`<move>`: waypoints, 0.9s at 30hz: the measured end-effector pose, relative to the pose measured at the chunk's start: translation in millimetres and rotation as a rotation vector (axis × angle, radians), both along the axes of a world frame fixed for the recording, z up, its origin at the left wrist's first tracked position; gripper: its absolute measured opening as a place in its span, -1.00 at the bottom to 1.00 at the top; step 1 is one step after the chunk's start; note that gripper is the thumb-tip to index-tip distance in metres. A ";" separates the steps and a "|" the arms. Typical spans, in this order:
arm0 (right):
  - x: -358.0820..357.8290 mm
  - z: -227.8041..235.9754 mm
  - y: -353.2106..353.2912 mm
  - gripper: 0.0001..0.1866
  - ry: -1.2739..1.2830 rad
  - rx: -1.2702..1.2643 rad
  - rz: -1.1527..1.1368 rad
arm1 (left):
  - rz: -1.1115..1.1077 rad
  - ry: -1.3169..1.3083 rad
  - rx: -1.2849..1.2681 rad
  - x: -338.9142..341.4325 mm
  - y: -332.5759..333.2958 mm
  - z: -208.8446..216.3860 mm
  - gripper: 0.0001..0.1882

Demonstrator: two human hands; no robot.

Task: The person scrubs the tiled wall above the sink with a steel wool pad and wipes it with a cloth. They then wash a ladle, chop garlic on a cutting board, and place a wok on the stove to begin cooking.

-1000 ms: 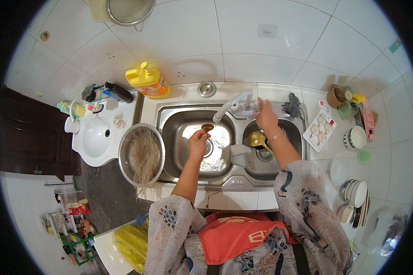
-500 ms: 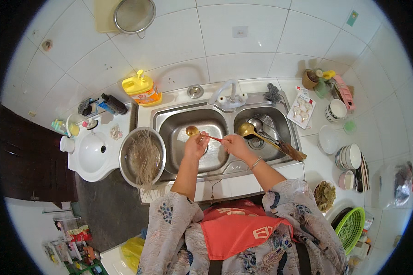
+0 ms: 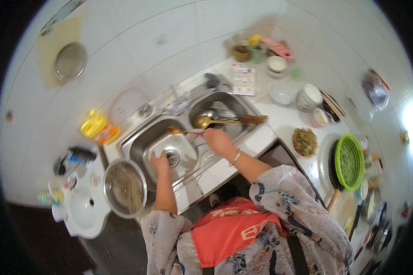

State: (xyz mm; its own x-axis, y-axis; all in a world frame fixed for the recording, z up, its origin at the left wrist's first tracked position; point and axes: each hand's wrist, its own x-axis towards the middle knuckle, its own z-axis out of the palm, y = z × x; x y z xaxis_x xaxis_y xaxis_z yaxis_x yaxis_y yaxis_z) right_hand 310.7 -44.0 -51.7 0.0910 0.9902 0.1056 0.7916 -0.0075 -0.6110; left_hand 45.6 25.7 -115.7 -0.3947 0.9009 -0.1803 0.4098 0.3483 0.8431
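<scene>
My right hand [image 3: 218,141] is closed around the red handle of a small ladle, whose golden bowl [image 3: 173,130] hangs over the left basin. My left hand [image 3: 159,161] is apart from the ladle, low over the same steel basin [image 3: 142,147], with its fingers spread and nothing in them. Near its fingertips lies the basin's drain [image 3: 172,158]. In the right basin a larger golden ladle [image 3: 204,122] lies beside other metal utensils, and a brown brush [image 3: 253,119] rests across the rim. The white faucet [image 3: 178,103] stands behind both basins.
Left of the sink sits a metal bowl [image 3: 144,185] of water with thin strands, beside a white washbasin [image 3: 83,211]. A yellow jug [image 3: 98,126] stands behind. To the right are stacked bowls [image 3: 309,96], a dish of greens [image 3: 304,141] and a green basket [image 3: 338,160].
My view has turned toward the right counter. The left hand has come away from the ladle and moved down nearer to me; the right hand still holds its handle.
</scene>
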 end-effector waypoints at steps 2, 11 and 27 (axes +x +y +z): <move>-6.3 13.3 -21.3 -0.77 0.245 0.172 -0.072 | -0.083 -0.159 -0.014 6.8 -4.1 -10.8 -0.36; 37.9 45.2 -75.5 -0.76 0.389 0.087 -0.338 | -0.367 -0.239 -0.007 74.5 8.5 -23.4 -0.35; 418.9 29.9 -269.2 -0.75 0.768 0.384 -1.353 | -0.454 -0.504 -0.153 212.7 4.0 -19.4 -0.37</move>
